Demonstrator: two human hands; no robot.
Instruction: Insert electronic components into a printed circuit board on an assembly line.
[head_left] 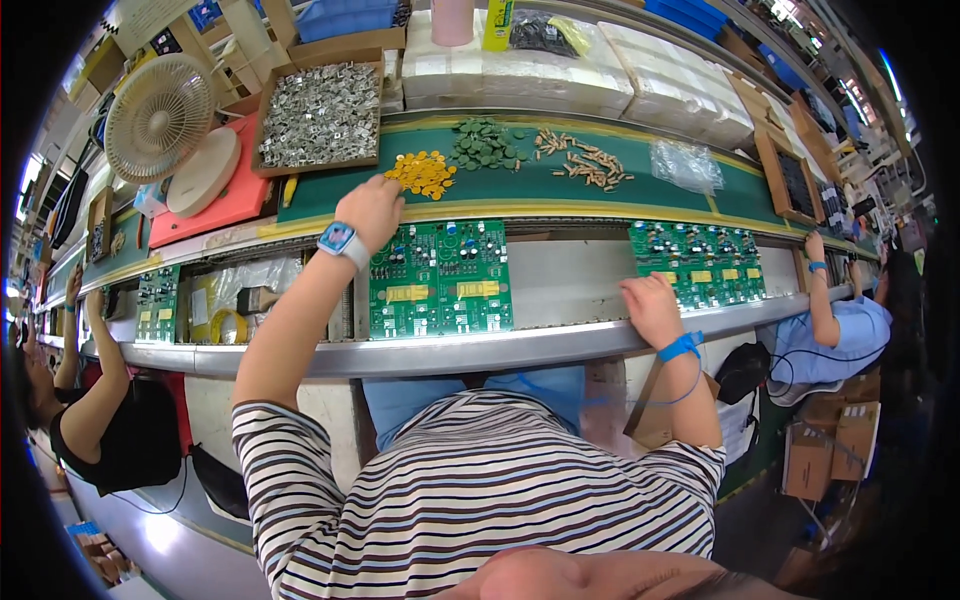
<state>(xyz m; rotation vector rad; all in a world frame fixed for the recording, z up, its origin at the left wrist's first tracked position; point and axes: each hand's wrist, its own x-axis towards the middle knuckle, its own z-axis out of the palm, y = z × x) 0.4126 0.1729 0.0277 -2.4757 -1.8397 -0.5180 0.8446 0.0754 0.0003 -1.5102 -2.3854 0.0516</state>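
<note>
My left hand (371, 212), with a watch on its wrist, reaches over the conveyor line to the near left edge of a pile of yellow disc components (424, 176). Its fingers are drawn together; what they hold, if anything, is hidden. Below it lies a green circuit board panel (440, 268) with black and yellow parts. My right hand (655, 308), wearing a blue wrist strap (681, 346), is curled by the left edge of a second green circuit board panel (715, 262). Those fingertips are pressed together, and I cannot make out anything between them.
Green discs (485, 145), small tan cylinders (597, 166) and a clear plastic bag (686, 167) lie on the green shelf. A box of metal parts (322, 115) and a fan (160, 110) stand left. Co-workers sit at both sides. A metal rail (560, 343) runs before me.
</note>
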